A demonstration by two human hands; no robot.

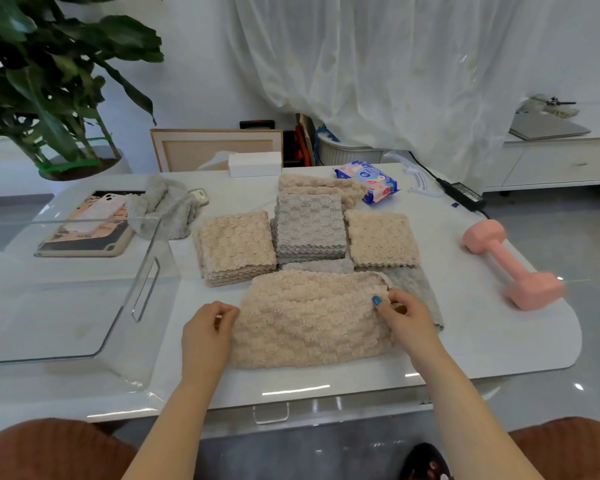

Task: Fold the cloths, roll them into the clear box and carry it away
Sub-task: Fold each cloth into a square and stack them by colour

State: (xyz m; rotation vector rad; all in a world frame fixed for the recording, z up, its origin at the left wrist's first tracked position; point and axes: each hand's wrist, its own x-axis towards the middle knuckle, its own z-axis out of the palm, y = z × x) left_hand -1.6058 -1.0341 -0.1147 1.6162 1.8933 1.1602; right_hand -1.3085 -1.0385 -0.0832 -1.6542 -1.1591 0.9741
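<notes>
Pink dumbbell [513, 265] right; wipes pack [369, 181] far; tablet [87, 226], plant [49, 81] left.

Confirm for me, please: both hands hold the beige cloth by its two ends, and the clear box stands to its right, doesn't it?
Not quite. The head view shows the clear box to the left of the beige cloth; the left hand and right hand do hold it by its ends.

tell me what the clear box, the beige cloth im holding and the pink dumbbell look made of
Clear box: rigid transparent plastic, likely acrylic; glossy see-through walls.
Beige cloth: plush microfibre or fleece; fluffy, matte, bumpy pile.
Pink dumbbell: smooth matte coating, perhaps vinyl or rubber; the core is hidden.
</notes>
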